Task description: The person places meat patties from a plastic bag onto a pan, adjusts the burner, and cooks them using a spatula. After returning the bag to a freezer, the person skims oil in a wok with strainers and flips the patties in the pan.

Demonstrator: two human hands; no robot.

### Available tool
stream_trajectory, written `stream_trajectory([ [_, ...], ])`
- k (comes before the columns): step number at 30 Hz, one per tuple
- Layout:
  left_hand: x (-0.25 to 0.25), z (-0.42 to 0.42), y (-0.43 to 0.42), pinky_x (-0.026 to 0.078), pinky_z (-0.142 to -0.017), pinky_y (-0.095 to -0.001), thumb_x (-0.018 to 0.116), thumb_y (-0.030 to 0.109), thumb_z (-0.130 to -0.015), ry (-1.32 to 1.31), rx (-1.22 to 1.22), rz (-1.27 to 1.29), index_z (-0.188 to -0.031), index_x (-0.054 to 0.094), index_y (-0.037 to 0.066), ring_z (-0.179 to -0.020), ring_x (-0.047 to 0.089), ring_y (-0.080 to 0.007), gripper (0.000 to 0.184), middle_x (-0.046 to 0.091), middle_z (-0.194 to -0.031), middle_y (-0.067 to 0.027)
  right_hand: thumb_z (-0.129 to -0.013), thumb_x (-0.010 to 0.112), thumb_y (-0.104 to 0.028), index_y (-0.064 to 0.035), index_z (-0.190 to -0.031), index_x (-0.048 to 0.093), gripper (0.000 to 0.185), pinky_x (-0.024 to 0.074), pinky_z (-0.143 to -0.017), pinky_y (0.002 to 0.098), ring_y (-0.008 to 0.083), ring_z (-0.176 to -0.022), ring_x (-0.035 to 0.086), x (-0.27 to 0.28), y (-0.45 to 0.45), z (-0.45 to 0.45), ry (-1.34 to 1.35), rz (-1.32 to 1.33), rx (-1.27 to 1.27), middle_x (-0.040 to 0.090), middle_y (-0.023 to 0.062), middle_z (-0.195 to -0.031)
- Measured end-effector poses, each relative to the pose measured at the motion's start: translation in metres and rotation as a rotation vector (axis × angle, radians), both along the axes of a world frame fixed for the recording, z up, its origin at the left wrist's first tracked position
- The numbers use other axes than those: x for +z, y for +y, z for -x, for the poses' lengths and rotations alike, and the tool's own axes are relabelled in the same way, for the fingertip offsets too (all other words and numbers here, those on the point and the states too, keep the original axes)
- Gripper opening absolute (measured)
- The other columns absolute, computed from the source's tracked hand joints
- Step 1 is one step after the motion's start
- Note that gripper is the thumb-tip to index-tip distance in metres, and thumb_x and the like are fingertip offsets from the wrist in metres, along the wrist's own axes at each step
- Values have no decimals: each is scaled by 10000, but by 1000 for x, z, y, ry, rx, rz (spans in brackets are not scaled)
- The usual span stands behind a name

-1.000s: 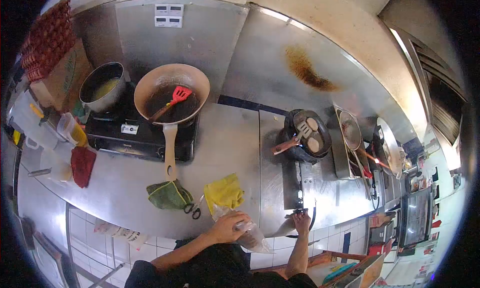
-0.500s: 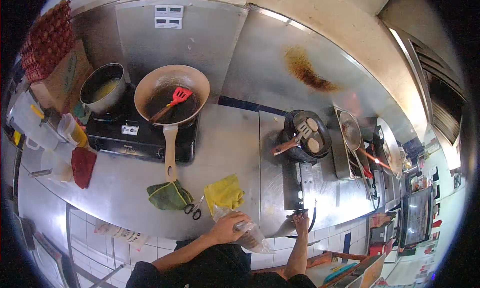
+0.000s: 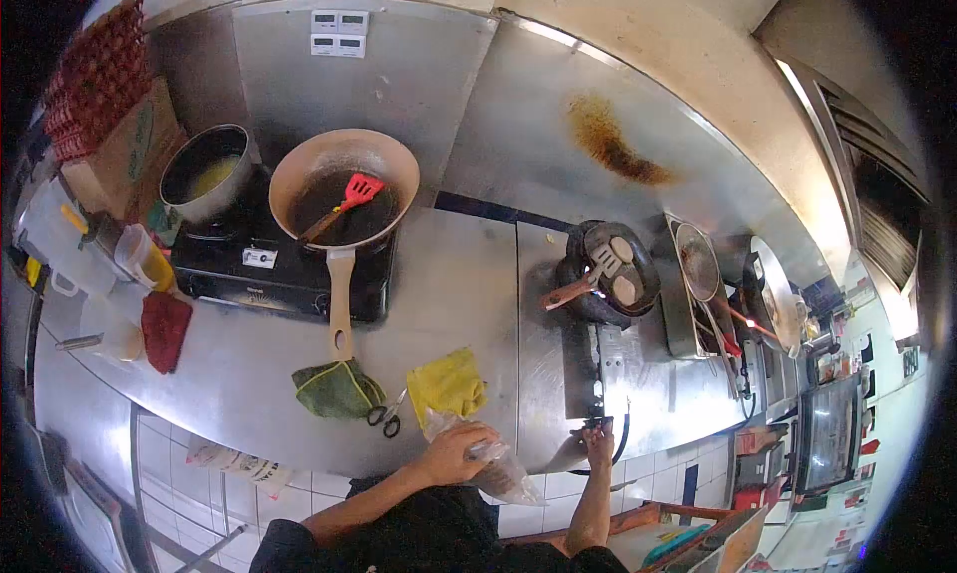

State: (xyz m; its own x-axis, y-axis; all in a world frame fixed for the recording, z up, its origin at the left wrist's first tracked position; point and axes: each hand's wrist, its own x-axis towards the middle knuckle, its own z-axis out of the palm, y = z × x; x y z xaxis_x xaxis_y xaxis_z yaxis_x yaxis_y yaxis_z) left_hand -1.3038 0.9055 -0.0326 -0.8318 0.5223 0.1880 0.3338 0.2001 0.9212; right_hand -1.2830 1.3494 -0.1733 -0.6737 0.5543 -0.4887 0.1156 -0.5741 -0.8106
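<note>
My left hand (image 3: 458, 454) is wrapped round a clear plastic bag (image 3: 510, 475) at the counter's front edge. Just beyond it lie a yellow cloth (image 3: 446, 384), black-handled scissors (image 3: 388, 418) and a dark green cloth (image 3: 337, 389). My right hand (image 3: 598, 441) has its fingers at the dark front end of a burner (image 3: 611, 364), on what looks like a knob that they mostly hide. On that burner sits a black pan (image 3: 638, 302) with round pale pieces (image 3: 625, 290) and a slotted turner (image 3: 573, 290) in it.
A tan wok (image 3: 289, 179) holding a red spatula (image 3: 361, 188) and a grey pot (image 3: 204, 177) stand on a black stove (image 3: 269, 296) at the left. A red cloth (image 3: 165, 332) lies nearby. Right of the pan are a metal tray (image 3: 682, 324), a strainer (image 3: 698, 262) and another pan (image 3: 776, 292).
</note>
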Motion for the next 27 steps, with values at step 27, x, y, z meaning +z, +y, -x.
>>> stream_trajectory([
  [27, -1, -1, 1, 429, -989, -397, 639, 155, -786, -53, -3, 4, -1125, 592, 67, -1141, 551, -294, 354, 603, -1184, -94, -997, 440, -415, -93, -885, 511, 348, 550, -748, 341, 174, -682, 565, -13, 14, -1, -36, -16, 46, 498, 7, -716],
])
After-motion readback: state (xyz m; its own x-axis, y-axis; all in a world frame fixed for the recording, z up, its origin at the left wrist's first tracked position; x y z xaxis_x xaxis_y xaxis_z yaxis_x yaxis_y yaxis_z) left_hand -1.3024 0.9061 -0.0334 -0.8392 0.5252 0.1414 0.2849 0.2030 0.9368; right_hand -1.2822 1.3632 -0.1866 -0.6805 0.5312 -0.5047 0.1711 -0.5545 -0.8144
